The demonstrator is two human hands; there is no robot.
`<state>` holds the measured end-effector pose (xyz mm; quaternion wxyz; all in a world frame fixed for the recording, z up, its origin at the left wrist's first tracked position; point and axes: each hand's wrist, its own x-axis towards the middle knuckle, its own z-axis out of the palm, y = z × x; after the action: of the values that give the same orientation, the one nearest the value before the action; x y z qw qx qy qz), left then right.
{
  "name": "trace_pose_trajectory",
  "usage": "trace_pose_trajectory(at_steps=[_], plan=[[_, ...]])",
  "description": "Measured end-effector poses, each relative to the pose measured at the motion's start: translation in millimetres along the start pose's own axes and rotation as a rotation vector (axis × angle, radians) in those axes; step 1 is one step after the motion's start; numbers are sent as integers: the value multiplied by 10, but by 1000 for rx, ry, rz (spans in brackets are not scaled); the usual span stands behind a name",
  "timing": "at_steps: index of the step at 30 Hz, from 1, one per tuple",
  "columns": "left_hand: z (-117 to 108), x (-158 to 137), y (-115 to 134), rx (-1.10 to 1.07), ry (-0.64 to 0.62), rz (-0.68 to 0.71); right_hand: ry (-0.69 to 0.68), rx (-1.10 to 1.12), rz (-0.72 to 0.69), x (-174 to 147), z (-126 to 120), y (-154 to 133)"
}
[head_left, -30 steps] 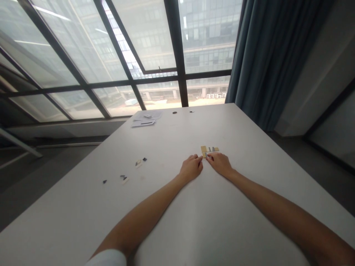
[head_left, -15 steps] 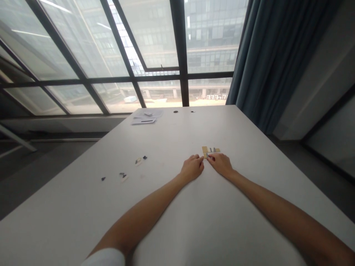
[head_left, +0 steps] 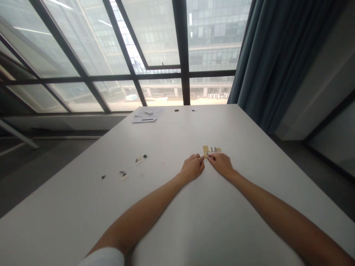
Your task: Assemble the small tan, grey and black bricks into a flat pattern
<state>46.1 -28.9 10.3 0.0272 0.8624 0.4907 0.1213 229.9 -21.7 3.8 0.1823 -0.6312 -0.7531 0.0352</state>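
Note:
A small flat assembly of tan, white and grey pieces (head_left: 205, 149) lies on the white table, right of the middle. My left hand (head_left: 193, 165) rests at its near left corner, fingers curled, with the index fingertip touching its edge. From the right, my right hand (head_left: 221, 162) reaches over the near side of the assembly, thumb and fingers pinched together at a small grey part. What sits between those fingertips is too small to make out. The right hand covers the near right part of the assembly.
Left on the white table (head_left: 172, 207) lie several small dark and cream pieces (head_left: 124, 175), with a dark square piece (head_left: 145, 156) beyond them. Papers (head_left: 144, 119) lie at the far left edge, near a round dark hole (head_left: 176, 110). Windows and a blue curtain (head_left: 260, 66) stand behind.
The whole view has shifted very slightly. Both hands stay at the assembly in nearly the same pose, and the loose pieces have not moved.

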Motion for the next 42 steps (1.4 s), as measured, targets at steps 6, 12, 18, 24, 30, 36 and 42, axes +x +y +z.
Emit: trace_pose_trajectory(at_steps=[6,12,18,24,30,36,42], plan=[[7,3,-6,7,0,6,16,11,3,5,33,7],[15,7,-11,14,5,3,17,12,8,6,48,9],[2,2,-11,-2,-2,-5,7,20,5,4,41,2],[-19,5,-8,-11,-15,-26,18,32,3,3,39,-5],[-15,12,-11,0,-14,-11,4,17,13,4,18,-19],[-5,15,-19,-1,-14,-9,16,24,4,2,23,-16],[-14,18,-12,0,-21,-35,1,23,15,-6,14,-25]])
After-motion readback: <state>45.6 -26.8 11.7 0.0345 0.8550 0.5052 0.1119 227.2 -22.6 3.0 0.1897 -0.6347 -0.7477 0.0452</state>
